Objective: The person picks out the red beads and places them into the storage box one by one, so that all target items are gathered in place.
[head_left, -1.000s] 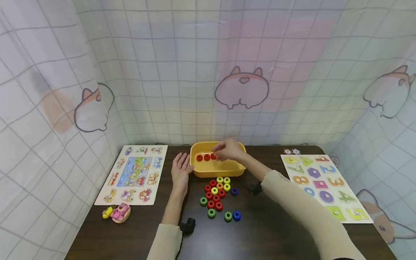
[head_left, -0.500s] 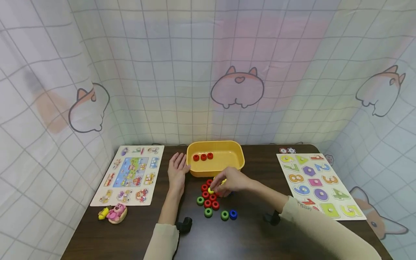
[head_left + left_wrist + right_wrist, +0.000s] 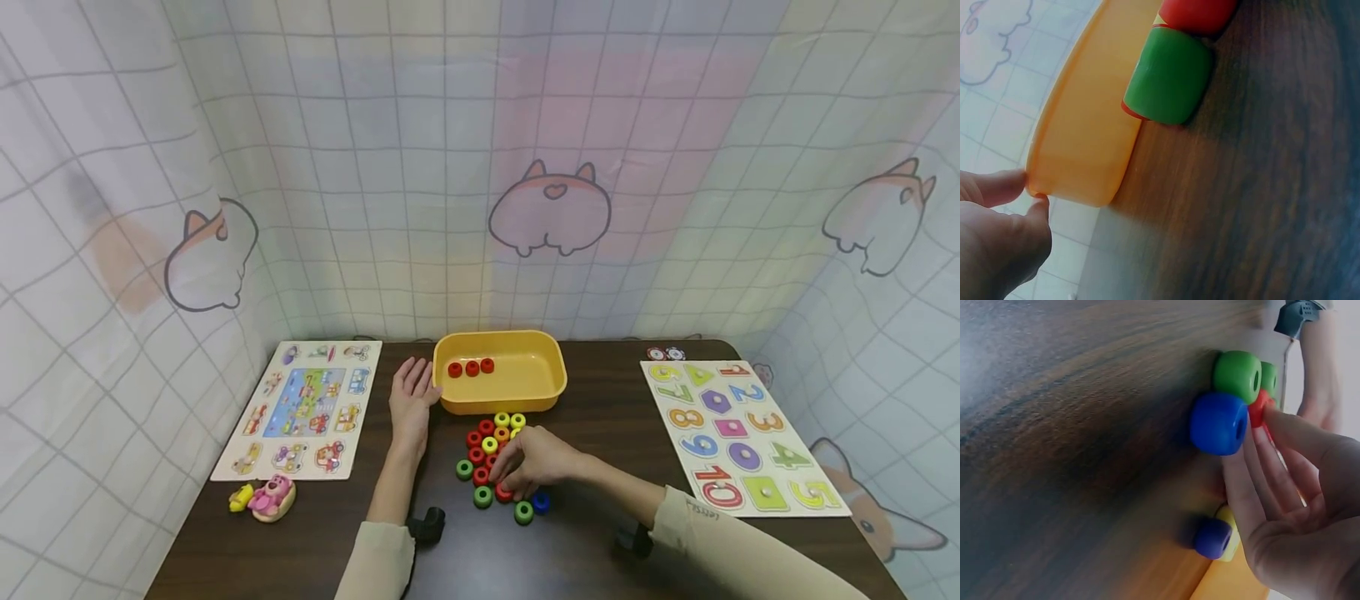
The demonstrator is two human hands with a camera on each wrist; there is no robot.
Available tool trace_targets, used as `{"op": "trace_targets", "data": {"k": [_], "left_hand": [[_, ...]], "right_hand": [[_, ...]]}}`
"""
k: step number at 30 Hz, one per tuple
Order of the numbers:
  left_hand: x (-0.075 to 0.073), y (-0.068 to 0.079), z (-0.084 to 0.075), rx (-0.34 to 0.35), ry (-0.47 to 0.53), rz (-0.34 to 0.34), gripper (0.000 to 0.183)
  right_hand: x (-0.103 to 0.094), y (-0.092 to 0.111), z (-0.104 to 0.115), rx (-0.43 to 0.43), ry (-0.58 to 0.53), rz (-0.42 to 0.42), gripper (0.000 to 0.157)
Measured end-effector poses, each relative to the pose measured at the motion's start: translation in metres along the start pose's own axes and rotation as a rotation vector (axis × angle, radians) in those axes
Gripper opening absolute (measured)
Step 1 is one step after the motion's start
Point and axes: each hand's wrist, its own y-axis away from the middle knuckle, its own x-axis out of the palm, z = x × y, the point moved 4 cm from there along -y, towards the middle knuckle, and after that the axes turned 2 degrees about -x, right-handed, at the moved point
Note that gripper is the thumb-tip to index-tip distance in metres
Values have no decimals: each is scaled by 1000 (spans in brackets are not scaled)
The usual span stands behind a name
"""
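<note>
Right wrist | blue bead [image 3: 1218, 425] partly screens fingers [image 3: 1300, 434] at red bead [image 3: 1257, 412]

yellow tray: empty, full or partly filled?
Partly filled: three red beads sit in the yellow tray, toward its left end; bare floor shows.

The tray [image 3: 528, 379] was plain yellow, the 3 inner beads [image 3: 472, 368] red. The bench [image 3: 577, 558] was dark brown with streaked grain. On it showed red beads [image 3: 476, 456], yellow beads [image 3: 502, 420], green beads [image 3: 483, 497], 1 orange bead [image 3: 502, 434], 1 bright blue bead [image 3: 540, 502] and 1 violet-blue bead [image 3: 1213, 538]. The picture board [image 3: 303, 404] was off-white around a mostly blue print; the number board [image 3: 750, 435] was white, its pieces red, orange, yellow, green, blue, purple and pink. The bear [image 3: 276, 494] was pink, the sleeves [image 3: 377, 562] beige. The curtain [image 3: 375, 125] bore a grey grid over pale blue, pink and yellow patches, with dark-outlined, orange-eared animals [image 3: 550, 217].
</note>
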Motion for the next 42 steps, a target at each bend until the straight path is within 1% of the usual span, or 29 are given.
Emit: {"op": "trace_targets", "data": {"k": [2, 6, 10, 13, 14, 17, 22, 27, 32, 37, 42], "left_hand": [[0, 1, -1, -6, 8, 6, 73], [3, 5, -9, -23, 38, 29, 74], [5, 9, -17, -37, 44, 44, 75], [5, 9, -18, -41, 39, 49, 75], [5, 9, -18, -39, 39, 50, 75], [3, 7, -15, -32, 49, 47, 75], [1, 3, -7, -13, 45, 35, 74], [1, 2, -2, 10, 34, 24, 73], [0, 1, 1, 4, 31, 14, 73], [-1, 0, 3, 0, 36, 12, 72], [-1, -1, 1, 11, 45, 18, 71]], "right_hand": [[-1, 0, 1, 2, 0, 7, 14], [-5, -2, 5, -1, -23, 30, 15], [-18, -5, 19, -34, -67, 52, 17], [-36, -11, 34, -47, -111, 45, 19], [-43, -13, 38, -40, -133, 40, 20], [-65, -24, 48, -8, -188, 13, 23], [-100, -48, 54, 63, -196, -49, 24], [-126, -75, 44, 127, -184, -118, 27], [-142, -96, 27, 182, -143, -194, 30], [-148, -109, 6, 263, -143, -289, 29], [-147, -121, -8, 297, -104, -374, 24]]}}
